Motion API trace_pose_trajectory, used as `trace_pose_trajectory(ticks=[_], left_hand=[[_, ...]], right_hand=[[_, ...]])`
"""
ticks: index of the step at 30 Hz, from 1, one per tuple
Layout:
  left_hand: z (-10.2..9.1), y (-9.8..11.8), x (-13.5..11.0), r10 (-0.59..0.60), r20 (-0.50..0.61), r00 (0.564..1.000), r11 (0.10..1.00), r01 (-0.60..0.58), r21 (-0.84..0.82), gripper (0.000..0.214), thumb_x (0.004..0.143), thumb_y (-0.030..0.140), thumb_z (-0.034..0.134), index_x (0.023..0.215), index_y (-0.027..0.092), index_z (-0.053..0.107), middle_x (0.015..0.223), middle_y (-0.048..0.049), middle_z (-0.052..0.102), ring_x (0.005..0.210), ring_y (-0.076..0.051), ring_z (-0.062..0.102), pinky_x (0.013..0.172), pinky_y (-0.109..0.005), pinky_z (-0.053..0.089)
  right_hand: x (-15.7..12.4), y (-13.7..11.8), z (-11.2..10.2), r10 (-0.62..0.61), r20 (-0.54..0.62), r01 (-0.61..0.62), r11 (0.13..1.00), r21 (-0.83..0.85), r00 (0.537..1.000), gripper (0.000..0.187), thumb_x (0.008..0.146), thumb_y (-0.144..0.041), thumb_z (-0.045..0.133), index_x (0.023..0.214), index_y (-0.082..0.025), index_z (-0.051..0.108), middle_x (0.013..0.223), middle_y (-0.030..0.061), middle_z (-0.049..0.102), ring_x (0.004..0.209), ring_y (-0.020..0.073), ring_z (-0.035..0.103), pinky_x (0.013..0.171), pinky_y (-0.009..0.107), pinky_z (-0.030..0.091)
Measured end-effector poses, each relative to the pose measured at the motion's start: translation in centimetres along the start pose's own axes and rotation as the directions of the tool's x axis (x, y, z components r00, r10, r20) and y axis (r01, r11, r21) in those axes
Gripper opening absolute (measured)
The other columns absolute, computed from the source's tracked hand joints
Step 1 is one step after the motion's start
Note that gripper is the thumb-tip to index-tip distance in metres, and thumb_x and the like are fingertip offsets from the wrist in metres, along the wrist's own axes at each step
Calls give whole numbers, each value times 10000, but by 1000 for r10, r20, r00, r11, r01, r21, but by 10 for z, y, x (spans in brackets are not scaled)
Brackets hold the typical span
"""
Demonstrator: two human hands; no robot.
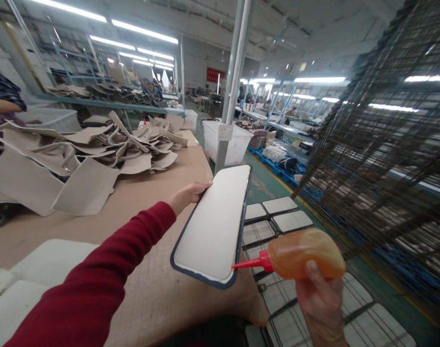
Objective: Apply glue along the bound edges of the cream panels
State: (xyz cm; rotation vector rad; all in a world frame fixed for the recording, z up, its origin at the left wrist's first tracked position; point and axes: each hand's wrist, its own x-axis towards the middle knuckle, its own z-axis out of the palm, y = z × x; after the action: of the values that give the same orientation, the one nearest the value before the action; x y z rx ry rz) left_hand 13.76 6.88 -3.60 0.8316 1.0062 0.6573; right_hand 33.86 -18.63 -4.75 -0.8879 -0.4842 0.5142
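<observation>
My left hand (188,194), in a red sleeve, grips the left long edge of a long white panel with a dark rim (213,224) and holds it up over the table's right edge. My right hand (323,296) is closed around an orange glue bottle (305,254). Its red nozzle points left and touches the panel's lower right rim.
A brown worktable (158,193) carries a heap of beige cut pieces (82,154) at the left. White panels (42,270) lie near me on it. Below right, a wire rack (288,221) holds similar panels. A tall wire rack (386,144) stands at the right. A white bin (238,144) sits by a post.
</observation>
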Motion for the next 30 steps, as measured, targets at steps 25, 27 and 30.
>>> trace_pose_trajectory(ticks=[25, 27, 30], left_hand=[[-28, -17, 5, -17, -230, 973, 924, -73, -376, 215, 910, 205, 479, 1074, 102, 573, 850, -47, 691, 621, -118, 653, 601, -255, 567], [-28, -23, 7, -29, -242, 970, 912, -73, -403, 215, 921, 211, 460, 1072, 105, 570, 881, -48, 679, 650, -108, 649, 610, -253, 564], [-25, -29, 8, -36, -239, 970, 897, -74, -436, 213, 924, 218, 455, 1063, 109, 573, 896, -47, 670, 673, -105, 645, 620, -253, 562]], right_hand=[[-8, 14, -6, -246, -163, 237, 969, -72, 956, 353, 610, -169, 773, 924, -150, 615, 858, -2, 642, 753, 125, 599, 698, 229, 532], [-8, 15, -6, -250, -203, 240, 968, -74, 947, 335, 610, -168, 779, 898, -150, 609, 855, 0, 642, 747, 124, 604, 692, 225, 539], [-7, 17, -6, -248, -231, 250, 968, -20, 941, 370, 597, -159, 792, 919, -153, 609, 880, -12, 636, 754, 111, 606, 712, 204, 540]])
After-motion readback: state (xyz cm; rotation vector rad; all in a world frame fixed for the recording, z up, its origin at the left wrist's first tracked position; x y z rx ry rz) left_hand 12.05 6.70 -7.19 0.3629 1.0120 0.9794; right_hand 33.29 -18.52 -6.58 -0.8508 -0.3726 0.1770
